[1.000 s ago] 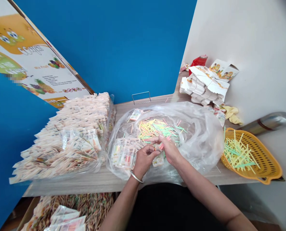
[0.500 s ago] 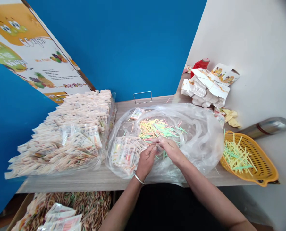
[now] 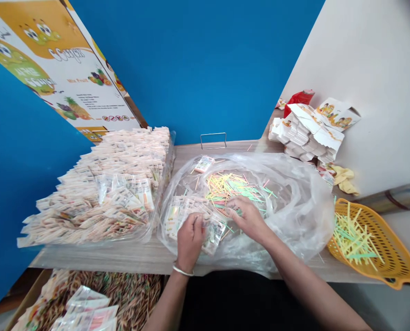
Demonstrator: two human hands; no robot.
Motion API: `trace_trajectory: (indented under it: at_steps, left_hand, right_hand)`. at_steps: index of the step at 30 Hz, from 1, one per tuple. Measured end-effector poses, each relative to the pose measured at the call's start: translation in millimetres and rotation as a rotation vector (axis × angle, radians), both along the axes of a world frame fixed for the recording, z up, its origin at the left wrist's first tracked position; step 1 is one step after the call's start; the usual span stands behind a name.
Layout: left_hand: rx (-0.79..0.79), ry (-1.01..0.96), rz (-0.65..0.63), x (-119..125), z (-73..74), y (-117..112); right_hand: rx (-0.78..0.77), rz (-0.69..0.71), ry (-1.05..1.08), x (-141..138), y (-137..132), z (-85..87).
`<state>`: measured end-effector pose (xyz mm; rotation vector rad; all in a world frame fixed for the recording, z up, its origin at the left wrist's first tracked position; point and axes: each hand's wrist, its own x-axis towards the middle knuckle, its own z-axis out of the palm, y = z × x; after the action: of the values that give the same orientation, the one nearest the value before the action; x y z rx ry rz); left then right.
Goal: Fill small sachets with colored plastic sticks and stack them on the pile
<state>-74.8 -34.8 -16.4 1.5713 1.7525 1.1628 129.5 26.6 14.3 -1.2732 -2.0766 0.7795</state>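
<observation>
Over a pile of clear printed packets (image 3: pixel 177 214), my left hand (image 3: pixel 191 241) is closed, thumb and fingers drawn together. What it pinches, if anything, cannot be made out. A packet (image 3: pixel 213 235) lies just to the right of its fingers. My right hand (image 3: pixel 249 219) is at the near edge of a heap of thin coloured sticks (image 3: pixel 230 186) in yellow, green and pink. Its thumb and forefinger are apart, with green showing between them. Packets and sticks lie on a spread clear plastic bag (image 3: pixel 287 202).
A large stack of packets (image 3: pixel 122 156) fills the table's left side. At right stand a yellow basket (image 3: pixel 394 239) of sticks and a metal cylinder (image 3: pixel 394 198). Folded white cartons (image 3: pixel 304 133) lie behind. Below the table is a box of filled packets (image 3: pixel 122 294).
My hands, together before, have separated. The left moved left and nearer to me over the packets; the right stays by the sticks. The camera view has shifted slightly.
</observation>
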Motion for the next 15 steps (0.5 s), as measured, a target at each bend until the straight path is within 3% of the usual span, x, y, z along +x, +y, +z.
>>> trace_trajectory:
  at_steps: [3, 6, 10, 15]
  left_hand:
    - [0.139, 0.259, 0.075, -20.7, -19.2, 9.9]
    - [0.19, 0.38, 0.088, -24.7, -40.2, 20.3]
    - [0.205, 0.388, 0.128, -20.9, -55.9, 24.2]
    - [0.189, 0.349, 0.113, -22.8, -55.3, 23.5]
  right_hand:
    - [0.069, -0.031, -0.346, -17.8, 29.5, -14.1]
    - [0.074, 0.012, -0.565, -42.5, 52.4, -32.0]
    - [0.072, -0.02, -0.63, -65.6, 61.2, -57.1]
    - [0.1, -0.081, -0.555, -60.6, 57.5, -73.2]
